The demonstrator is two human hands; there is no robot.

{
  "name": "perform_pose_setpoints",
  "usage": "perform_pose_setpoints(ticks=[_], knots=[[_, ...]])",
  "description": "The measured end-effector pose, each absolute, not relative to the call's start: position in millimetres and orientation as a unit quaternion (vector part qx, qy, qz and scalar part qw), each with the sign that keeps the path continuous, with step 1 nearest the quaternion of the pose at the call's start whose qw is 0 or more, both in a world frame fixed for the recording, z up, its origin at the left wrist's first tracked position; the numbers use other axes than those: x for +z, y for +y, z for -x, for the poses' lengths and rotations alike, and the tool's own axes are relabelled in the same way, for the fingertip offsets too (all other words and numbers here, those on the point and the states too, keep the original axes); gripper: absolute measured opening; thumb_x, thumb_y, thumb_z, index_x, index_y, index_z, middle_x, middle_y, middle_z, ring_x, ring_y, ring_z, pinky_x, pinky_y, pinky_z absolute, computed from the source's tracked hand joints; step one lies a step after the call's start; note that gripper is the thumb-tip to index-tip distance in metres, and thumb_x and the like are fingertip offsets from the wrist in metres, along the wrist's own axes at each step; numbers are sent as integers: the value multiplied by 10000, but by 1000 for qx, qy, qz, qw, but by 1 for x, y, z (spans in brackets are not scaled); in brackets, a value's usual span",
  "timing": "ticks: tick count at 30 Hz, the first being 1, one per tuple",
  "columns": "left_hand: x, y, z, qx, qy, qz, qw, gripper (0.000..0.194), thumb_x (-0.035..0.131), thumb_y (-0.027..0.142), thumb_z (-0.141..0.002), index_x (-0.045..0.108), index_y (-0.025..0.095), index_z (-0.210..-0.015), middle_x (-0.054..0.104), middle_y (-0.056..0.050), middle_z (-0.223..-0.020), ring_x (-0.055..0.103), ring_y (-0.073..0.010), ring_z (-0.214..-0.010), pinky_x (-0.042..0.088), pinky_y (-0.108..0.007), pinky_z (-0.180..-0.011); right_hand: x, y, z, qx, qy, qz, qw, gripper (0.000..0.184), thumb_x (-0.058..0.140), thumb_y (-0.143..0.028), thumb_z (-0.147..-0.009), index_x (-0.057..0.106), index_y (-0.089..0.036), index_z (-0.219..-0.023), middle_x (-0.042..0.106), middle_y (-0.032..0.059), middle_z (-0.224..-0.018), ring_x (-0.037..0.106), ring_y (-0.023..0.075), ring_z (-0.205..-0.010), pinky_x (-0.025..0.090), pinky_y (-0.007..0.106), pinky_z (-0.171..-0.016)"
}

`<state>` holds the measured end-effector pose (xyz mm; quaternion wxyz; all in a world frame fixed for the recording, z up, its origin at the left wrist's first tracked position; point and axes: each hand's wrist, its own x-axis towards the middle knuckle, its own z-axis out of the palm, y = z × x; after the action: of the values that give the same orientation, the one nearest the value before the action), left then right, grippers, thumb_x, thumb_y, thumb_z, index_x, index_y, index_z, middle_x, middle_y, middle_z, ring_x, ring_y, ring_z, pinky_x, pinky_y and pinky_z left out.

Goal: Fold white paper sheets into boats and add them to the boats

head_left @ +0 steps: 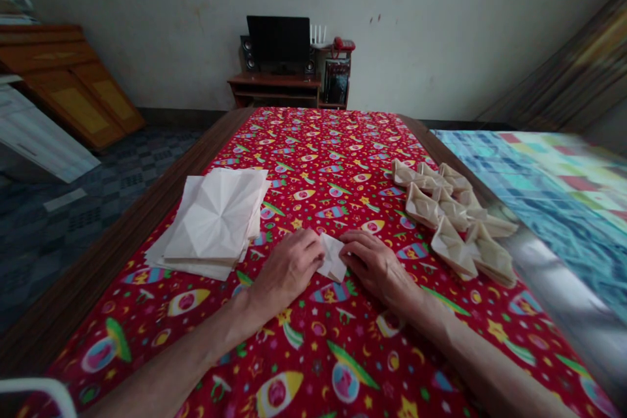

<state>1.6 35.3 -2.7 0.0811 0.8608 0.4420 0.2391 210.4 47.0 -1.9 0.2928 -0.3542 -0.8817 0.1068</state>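
A small folded piece of white paper (332,257) lies on the red patterned tablecloth, between my two hands. My left hand (294,260) grips its left edge, fingers curled in. On the other side, my right hand (375,262) pinches the right edge with bent fingers. Left of my hands sits a stack of creased white paper sheets (215,219), the top one marked with fold lines radiating from its middle. Over to the right are several folded paper pieces (453,212), boat-like in shape and set close together in rows.
The red tablecloth (337,163) covers a long table with dark wooden edges (196,155). Beyond it stands a small desk (274,81) with a monitor (279,38), speakers and a red telephone (343,44). A bed (539,189) adjoins on the right; a wooden cabinet (73,85) is far left.
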Motion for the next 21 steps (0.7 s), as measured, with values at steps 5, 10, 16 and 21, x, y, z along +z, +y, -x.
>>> perform_pose_setpoints(ticks=[5, 10, 16, 21], knots=[[2, 16, 6, 191, 396, -893, 94, 223, 440, 142, -919, 605, 212, -1052, 561, -47, -1002, 497, -191, -960, 430, -333, -847, -6, 47, -215, 118, -885, 336, 301, 179, 428, -151, -918, 603, -190, -919, 643, 107, -1088, 583, 198, -1038, 497, 358, -855], [7, 12, 6, 131, 388, -909, 74, 266, 457, 160, -911, 594, 285, -1102, 523, -36, -1097, 464, -227, -1006, 408, -387, -856, -12, 47, -221, 122, -887, 321, 308, 203, 447, -140, -913, 628, -196, -985, 638, 102, -1159, 564, 198, -1125, 496, 367, -906], [7, 14, 5, 120, 385, -912, 79, 261, 463, 185, -915, 598, 309, -1102, 520, -35, -1108, 461, -230, -1000, 398, -400, -854, -10, 45, -229, 70, -919, 303, 242, 279, 428, -155, -917, 608, -187, -1128, 585, 128, -1253, 480, 237, -1230, 487, 416, -931], [1, 18, 14, 170, 385, -901, 102, 263, 475, 213, -926, 576, 279, -1159, 545, -40, -1101, 485, -204, -1012, 411, -375, -887, -1, 36, -236, -20, -951, 261, 166, 324, 419, -155, -919, 568, -142, -1206, 531, 168, -1309, 394, 305, -1291, 444, 500, -960]])
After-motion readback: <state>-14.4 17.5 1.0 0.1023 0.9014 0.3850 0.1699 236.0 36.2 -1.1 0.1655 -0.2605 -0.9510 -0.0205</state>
